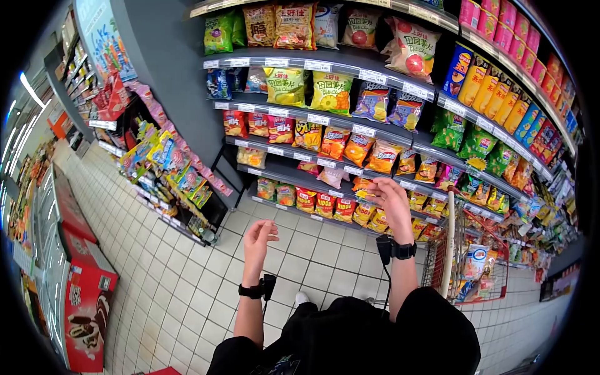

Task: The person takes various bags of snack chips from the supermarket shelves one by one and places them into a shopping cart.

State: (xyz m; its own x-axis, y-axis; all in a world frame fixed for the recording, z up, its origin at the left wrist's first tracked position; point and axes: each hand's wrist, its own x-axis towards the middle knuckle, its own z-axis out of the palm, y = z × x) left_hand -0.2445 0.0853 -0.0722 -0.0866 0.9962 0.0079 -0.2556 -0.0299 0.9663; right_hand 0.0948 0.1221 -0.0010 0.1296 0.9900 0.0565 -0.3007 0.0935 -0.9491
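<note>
My left hand is held up over the tiled floor, fingers loosely bent and apart, with nothing in it. Higher and to the right, my right hand is raised before the lower snack shelves, its fingers stretched out and empty. Behind the right hand in the view are a row of red and yellow chip bags on the bottom shelf and orange snack bags higher up. Each wrist wears a black band with a small device, the left band and the right band. Neither hand appears to touch the goods.
A shopping cart with a bagged item inside stands at my right. Shelves of chip bags and canisters curve ahead. A hanging candy rack is at the left, beyond it a red freezer. Pale tiles cover the floor.
</note>
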